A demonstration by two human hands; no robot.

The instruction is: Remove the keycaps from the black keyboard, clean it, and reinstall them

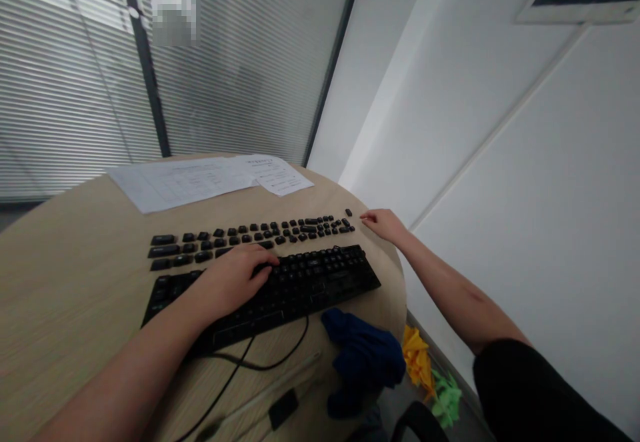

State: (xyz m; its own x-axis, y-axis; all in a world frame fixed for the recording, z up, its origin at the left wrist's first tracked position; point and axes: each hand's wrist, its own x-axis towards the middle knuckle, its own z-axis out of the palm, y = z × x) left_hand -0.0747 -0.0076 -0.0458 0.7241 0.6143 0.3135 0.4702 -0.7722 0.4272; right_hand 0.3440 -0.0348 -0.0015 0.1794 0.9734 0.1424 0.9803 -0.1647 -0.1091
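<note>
A black keyboard [320, 289] lies at a slant on the round wooden table, some of its keys removed. Over its upper middle rests my left hand [235, 279], fingers curled down at the key area; whether anything is between the fingertips is hidden. Loose black keycaps [260, 235] stand in rows just beyond the keyboard. At the right end of those rows, near the table edge, my right hand [381, 223] has its fingers bent together beside a single keycap [349, 213]; what they hold, if anything, is too small to see.
Printed papers [195, 179] lie at the table's far side. Nearer me are a dark blue cloth [367, 352], a black cable [250, 365] and a brush-like tool [260, 395]. Yellow [417, 359] and green crumpled things [447, 399] are on the floor beside the wall.
</note>
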